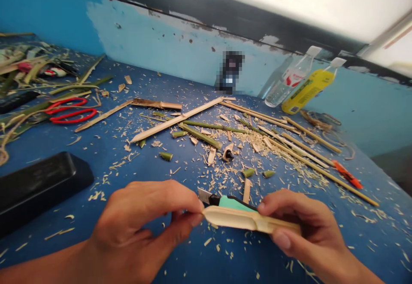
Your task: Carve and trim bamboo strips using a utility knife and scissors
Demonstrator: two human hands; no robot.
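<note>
A split bamboo piece (230,218), hollowed like a trough with a node across it, is held level between my hands. My left hand (148,228) pinches its pointed left tip between thumb and fingers. Around its other end, my right hand (305,232) is closed, thumb in front and fingers behind. Just behind the bamboo piece is a green and black utility knife (236,203) with its blade out, pointing left. The bamboo piece and my right fingers cover part of it; whether my right hand also touches the knife, I cannot tell.
Bamboo strips (177,120) and shavings litter the blue table (128,163). Red-handled scissors (72,111) and a black box-shaped object (45,185) lie left. An orange-handled tool (347,174) lies right. A clear bottle (291,77) and a yellow bottle (309,88) lean on the wall.
</note>
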